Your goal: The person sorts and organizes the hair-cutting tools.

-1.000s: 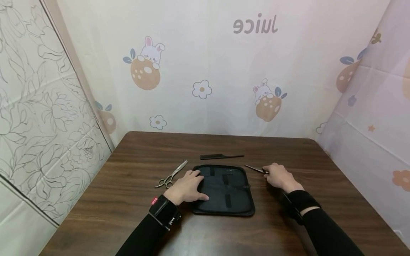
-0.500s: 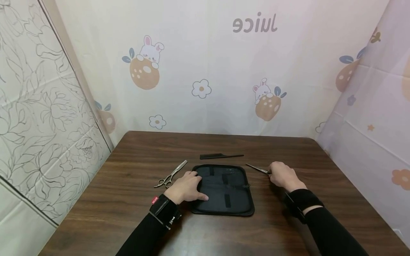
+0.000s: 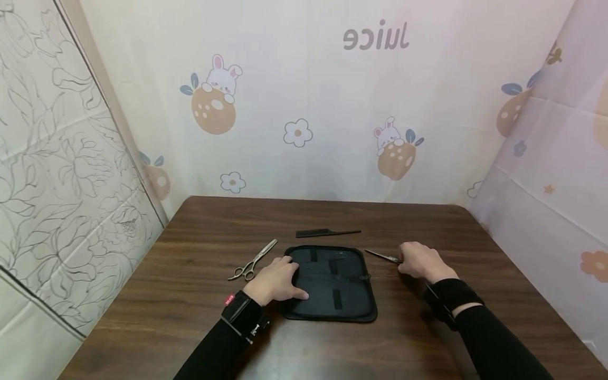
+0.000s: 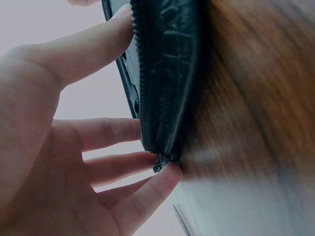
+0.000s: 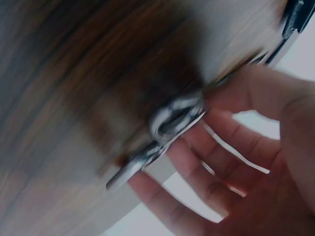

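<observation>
A black zip case (image 3: 349, 295) lies unfolded on the brown table, with straps inside. My left hand (image 3: 275, 281) rests on its left side. The left wrist view shows the thumb (image 4: 93, 51) on the zipped rim and the other fingers touching the edge near the zip pull (image 4: 158, 163). To the right of the case, my right hand (image 3: 421, 260) holds silver scissors (image 3: 383, 257) by the handle end, blades pointing left toward the case. Blurred finger loops (image 5: 177, 118) appear between thumb and fingers in the right wrist view.
Left of the case lies a second pair of scissors (image 3: 256, 258), with toothed-looking blades. A black tail comb (image 3: 315, 233) lies behind the case. Patterned curtains (image 3: 304, 79) hang behind the table (image 3: 199, 316) and along its sides.
My right hand has shifted slightly right, and the scissors in it have slid a little the same way. The left hand and the case have stayed in place.
</observation>
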Demonstrator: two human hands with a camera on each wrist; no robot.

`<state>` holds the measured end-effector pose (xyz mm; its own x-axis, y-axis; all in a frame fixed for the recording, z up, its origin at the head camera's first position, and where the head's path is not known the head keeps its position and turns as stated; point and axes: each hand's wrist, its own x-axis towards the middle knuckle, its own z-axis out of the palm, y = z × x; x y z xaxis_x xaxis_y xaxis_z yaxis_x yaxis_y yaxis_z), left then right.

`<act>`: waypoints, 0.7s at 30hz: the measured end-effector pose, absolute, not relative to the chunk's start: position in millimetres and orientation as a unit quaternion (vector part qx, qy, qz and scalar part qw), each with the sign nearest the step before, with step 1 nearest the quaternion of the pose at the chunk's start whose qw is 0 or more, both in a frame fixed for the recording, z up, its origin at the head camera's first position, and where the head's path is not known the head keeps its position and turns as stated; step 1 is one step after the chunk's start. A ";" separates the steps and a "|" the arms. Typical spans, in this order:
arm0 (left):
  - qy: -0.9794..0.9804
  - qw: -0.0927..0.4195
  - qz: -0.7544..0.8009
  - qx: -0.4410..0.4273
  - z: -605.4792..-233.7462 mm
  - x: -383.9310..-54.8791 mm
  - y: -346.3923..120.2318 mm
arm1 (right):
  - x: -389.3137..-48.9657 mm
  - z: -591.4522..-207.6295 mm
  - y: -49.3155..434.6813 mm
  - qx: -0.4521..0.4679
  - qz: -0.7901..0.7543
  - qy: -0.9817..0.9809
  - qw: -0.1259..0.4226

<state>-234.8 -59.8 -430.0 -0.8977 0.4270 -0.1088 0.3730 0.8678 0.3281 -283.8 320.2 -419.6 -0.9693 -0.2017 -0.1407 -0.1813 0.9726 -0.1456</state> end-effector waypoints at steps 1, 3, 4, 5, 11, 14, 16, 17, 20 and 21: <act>0.962 0.088 0.152 0.208 -430.3 -234.8 -60.0 | -283.7 -419.3 320.9 -0.099 -0.062 0.990 0.082; 0.962 0.087 0.153 0.209 -430.7 -235.1 -60.2 | -283.3 -418.8 321.9 -0.104 -0.060 0.989 0.091; 0.962 0.087 0.154 0.210 -430.7 -235.4 -60.2 | -283.2 -418.4 322.1 -0.106 -0.058 0.988 0.094; 0.962 0.086 0.154 0.210 -430.6 -235.7 -60.3 | -283.0 -418.2 322.1 -0.110 -0.058 0.988 0.097; 0.962 0.086 0.149 0.213 -429.7 -237.1 -61.5 | -281.6 -418.4 319.3 -0.125 -0.053 0.986 0.097; 0.962 0.085 0.147 0.213 -428.4 -238.3 -62.5 | -280.8 -419.9 317.7 -0.127 -0.054 0.986 0.088; 0.963 0.084 0.142 0.212 -427.7 -239.0 -62.5 | -280.3 -421.0 316.9 -0.130 -0.054 0.987 0.082; 0.964 0.084 0.140 0.212 -427.4 -239.3 -62.3 | -279.6 -421.0 316.3 -0.129 -0.055 0.987 0.081; 0.964 0.083 0.135 0.213 -427.5 -239.6 -60.6 | -278.7 -421.3 315.4 -0.123 -0.053 0.988 0.078; 0.964 0.083 0.134 0.213 -427.7 -239.5 -59.9 | -278.3 -421.2 315.2 -0.121 -0.053 0.988 0.078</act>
